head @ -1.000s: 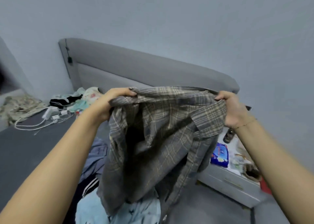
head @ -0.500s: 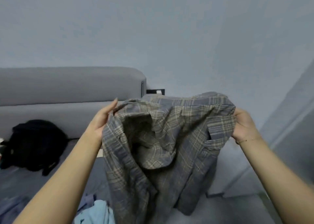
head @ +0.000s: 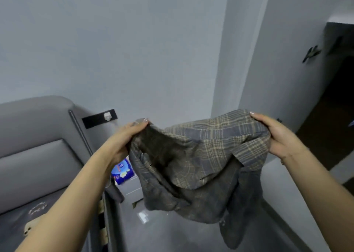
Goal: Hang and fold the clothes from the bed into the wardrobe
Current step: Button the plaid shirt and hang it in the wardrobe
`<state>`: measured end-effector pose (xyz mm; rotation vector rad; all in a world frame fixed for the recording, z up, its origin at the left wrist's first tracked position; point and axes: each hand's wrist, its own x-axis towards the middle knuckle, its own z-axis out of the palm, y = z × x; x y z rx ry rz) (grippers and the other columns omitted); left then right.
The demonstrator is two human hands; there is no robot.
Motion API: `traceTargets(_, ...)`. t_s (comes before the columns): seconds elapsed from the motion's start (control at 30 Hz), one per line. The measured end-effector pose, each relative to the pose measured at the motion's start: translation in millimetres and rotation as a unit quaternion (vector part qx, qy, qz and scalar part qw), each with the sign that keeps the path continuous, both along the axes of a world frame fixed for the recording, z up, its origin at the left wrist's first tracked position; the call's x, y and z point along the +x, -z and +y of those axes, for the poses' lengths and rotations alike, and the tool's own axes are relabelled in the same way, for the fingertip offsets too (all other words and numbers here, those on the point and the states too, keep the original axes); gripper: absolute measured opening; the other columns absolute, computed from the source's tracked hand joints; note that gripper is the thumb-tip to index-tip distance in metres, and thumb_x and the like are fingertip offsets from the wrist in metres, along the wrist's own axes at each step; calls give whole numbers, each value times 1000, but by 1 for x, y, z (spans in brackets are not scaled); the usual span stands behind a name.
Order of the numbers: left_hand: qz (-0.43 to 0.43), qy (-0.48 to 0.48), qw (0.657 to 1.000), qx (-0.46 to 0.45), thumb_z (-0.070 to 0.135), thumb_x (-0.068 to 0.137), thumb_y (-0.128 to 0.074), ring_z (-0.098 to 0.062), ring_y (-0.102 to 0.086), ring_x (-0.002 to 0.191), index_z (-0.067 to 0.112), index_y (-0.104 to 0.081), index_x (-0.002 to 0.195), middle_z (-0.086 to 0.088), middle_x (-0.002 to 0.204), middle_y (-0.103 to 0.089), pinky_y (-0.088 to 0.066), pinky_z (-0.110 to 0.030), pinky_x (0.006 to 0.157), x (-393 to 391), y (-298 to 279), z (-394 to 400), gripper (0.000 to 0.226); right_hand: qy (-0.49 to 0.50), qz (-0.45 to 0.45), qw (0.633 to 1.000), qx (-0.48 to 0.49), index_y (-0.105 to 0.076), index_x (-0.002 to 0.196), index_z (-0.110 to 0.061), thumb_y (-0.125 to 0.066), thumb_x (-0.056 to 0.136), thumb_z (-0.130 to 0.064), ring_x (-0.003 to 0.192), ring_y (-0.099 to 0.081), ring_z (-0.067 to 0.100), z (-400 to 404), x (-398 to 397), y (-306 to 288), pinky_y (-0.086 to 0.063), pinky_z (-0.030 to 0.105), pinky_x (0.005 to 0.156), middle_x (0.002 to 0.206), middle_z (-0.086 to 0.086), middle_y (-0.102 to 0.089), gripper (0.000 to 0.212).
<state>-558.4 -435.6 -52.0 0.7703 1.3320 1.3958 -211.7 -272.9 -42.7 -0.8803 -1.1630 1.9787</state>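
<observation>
- Swung further right since half a second ago: grey padded headboard (head: pixel 36 137) now confined to the lower left, a wall corner and dark doorway (head: pixel 333 102) newly opened up on the right.
- Gone from view: the black bundle seen earlier against the headboard.
- Back in view: blue printed packet (head: pixel 122 170) on a pale bedside cabinet (head: pixel 130 188), just below the left wrist, as it showed a second ago.
- Newly visible on the wall: black strip with a white plug (head: pixel 98 117), beside the headboard's end.
- Unchanged: grey-and-tan plaid woven shirt (head: pixel 201 165) held up in the air between both hands, away from the bed, over grey floor (head: pixel 172 232).
- Left hand (head: pixel 124 138) gripping one top edge of the shirt, fingers curled over the cloth, thumb side hidden behind it.
- Right hand (head: pixel 277 137) clasping the opposite top edge, fingers wrapped across the fabric, thin bracelet at the wrist.
- Shirt stretched loosely across the top, sagging in the middle, dark inside showing in a deep fold near the left hand.
- Lower part hanging in crumpled folds, one long piece trailing lowest at the right side.
- Plaid of pale tan lines on muted grey-blue, brightest along the upper right panel; a few small buttons faintly seen down the left front.
- Pale walls (head: pixel 115 41) filling the upper picture; two dark winged shapes (head: pixel 311 53) fixed beside the doorway.
</observation>
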Motion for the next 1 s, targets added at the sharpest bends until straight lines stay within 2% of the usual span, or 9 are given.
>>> traceTargets(0.2,-30,110,992,-55,22,82,-57,-19,-56,63,8,-58,74,-12,74,-53,-47,-29,64,75,-3,74,16,115,22,989,87,-63,109,-6,-55,94,-15,93,-67,17,31,70,-2,-55,29,88,102,7,-69,20)
traceTargets(0.37,-16,180,981,-68,15,93,-56,-17,-68,72,3,-65,89,-13,84,-68,-57,-24,67,136,13,132,16,217,-41,962,160,-56,100,-11,-42,103,-13,78,-65,7,50,115,-15,-55,19,70,90,1,-65,15)
traceTargets(0.47,106,238,963,-63,41,72,-82,-17,-68,77,-3,-68,95,-9,85,-73,-55,-23,68,166,23,164,51,261,-58,947,177,-56,99,-10,-41,103,-11,76,-64,6,63,137,-23,-54,18,69,90,1,-63,15)
traceTargets(0.53,216,330,917,-57,57,52,-87,-13,-66,87,6,-66,100,-1,94,-71,-52,-22,79,186,27,186,73,272,-61,942,186,-56,97,-11,-42,103,-11,76,-62,7,70,148,-32,-54,18,71,89,1,-62,15)
traceTargets(0.6,341,434,830,-82,58,56,-85,-11,-61,105,15,-63,115,3,112,-67,-46,-24,95,208,35,208,76,276,-64,939,197,-55,95,-12,-42,103,-11,76,-62,9,78,157,-39,-52,21,73,87,2,-62,15)
traceTargets(0.7,429,532,729,-42,46,80,-76,-10,-60,78,12,-69,86,5,82,-66,-45,-27,76,235,49,242,35,291,-80,931,207,-58,96,-13,-44,102,-14,80,-63,12,89,167,-46,-53,24,75,88,2,-64,15)
traceTargets(0.77,375,537,755,-20,33,92,-66,-11,-58,72,15,-67,76,2,76,-66,-45,-27,73,243,53,266,24,316,-96,921,206,-61,98,-13,-46,102,-16,82,-65,13,98,178,-49,-55,24,75,90,2,-67,15)
traceTargets(0.9,120,465,877,11,14,101,-47,-21,-65,100,6,-63,111,-8,108,-71,-50,-29,90,253,39,321,20,434,-144,870,184,-65,96,-14,-48,101,-15,77,-68,11,110,213,-57,-54,23,66,82,-3,-71,18)
traceTargets(1.0,78,333,936,87,2,99,-45,-26,-61,101,10,-61,105,-11,101,-68,-48,-35,87,272,5,359,19,513,-203,813,189,-65,91,-13,-49,100,-12,73,-65,10,111,237,-54,-52,24,69,82,-1,-68,18)
